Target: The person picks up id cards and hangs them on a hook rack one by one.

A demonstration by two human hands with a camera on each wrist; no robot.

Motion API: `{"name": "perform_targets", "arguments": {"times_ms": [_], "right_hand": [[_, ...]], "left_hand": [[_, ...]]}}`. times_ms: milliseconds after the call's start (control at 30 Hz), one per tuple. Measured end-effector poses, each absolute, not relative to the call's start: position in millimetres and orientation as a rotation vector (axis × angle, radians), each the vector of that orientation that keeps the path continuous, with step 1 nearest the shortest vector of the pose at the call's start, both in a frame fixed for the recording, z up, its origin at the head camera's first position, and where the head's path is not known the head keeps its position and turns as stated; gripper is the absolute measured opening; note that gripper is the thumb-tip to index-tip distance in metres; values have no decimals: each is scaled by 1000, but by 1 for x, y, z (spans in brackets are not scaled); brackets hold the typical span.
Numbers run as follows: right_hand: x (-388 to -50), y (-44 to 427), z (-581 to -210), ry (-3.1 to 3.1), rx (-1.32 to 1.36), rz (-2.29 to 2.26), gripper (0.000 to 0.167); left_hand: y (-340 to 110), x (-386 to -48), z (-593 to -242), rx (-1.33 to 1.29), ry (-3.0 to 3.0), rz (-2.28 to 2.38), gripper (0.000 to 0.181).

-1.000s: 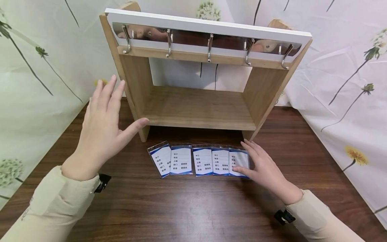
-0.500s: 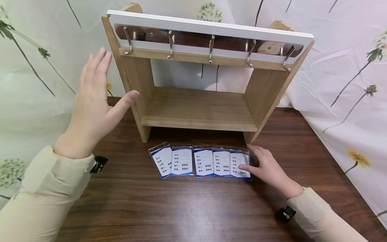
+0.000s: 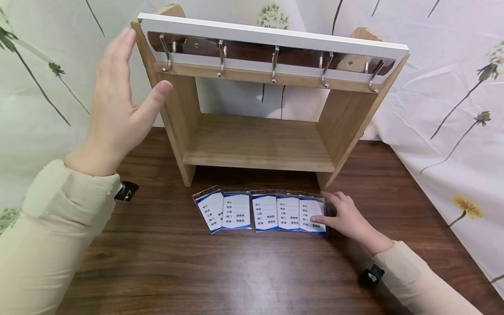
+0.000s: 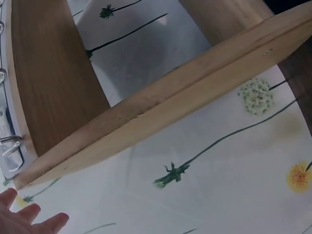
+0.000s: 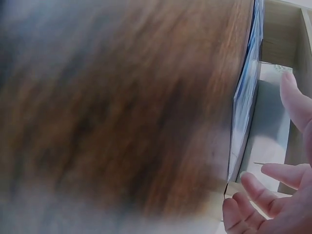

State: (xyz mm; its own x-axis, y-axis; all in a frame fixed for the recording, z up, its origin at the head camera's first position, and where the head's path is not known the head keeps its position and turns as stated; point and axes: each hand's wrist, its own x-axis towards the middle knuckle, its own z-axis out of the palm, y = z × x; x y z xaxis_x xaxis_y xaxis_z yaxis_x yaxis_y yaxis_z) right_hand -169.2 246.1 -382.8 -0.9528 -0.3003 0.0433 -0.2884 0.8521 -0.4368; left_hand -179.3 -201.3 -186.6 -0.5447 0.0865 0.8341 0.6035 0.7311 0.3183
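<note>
My left hand (image 3: pixel 114 98) is raised beside the upper left of a wooden rack (image 3: pixel 260 142), its fingers straight and its thumb spread. In the left wrist view only the fingertips (image 4: pixel 56 222) show, next to the rack's side panel. My right hand (image 3: pixel 350 222) is low at the right end of a row of blue-and-white badge cards (image 3: pixel 236 210). Its thumb lies over the rightmost badge card (image 3: pixel 309 208); contact cannot be told. In the right wrist view the thumb (image 5: pixel 296 102) and fingers stand apart, with nothing between them.
A white rail (image 3: pixel 271 29) with several metal hooks (image 3: pixel 274 64) runs across the rack's top. The rack stands on a dark wooden table (image 3: pixel 220 275), behind the cards. Flower-patterned cloth (image 3: pixel 445 87) surrounds the table at the back and sides.
My left hand has risen along the rack's left side, drifting slightly left. My right hand has shifted slightly right and down at the rightmost badge card. The cards stay in their row.
</note>
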Motion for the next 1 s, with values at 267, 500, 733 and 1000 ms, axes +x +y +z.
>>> {"name": "perform_targets", "arguments": {"times_ms": [267,500,733,1000], "right_hand": [[-175,245,-385,2943,-458,-668,87],[-179,245,-388,2912,-459,-670,90],[-185,245,-388,2830,-422,-693,99],[-193,247,-387,2737,-442,-658,110]], "left_hand": [[-195,-195,-172,-493,-1961,-913,68],[-201,-206,-165,-483,-1971,-967,56],[-203,-216,-155,-439,-2030,-964,51],[-205,-227,-149,-453,-2043,-931,41]]}}
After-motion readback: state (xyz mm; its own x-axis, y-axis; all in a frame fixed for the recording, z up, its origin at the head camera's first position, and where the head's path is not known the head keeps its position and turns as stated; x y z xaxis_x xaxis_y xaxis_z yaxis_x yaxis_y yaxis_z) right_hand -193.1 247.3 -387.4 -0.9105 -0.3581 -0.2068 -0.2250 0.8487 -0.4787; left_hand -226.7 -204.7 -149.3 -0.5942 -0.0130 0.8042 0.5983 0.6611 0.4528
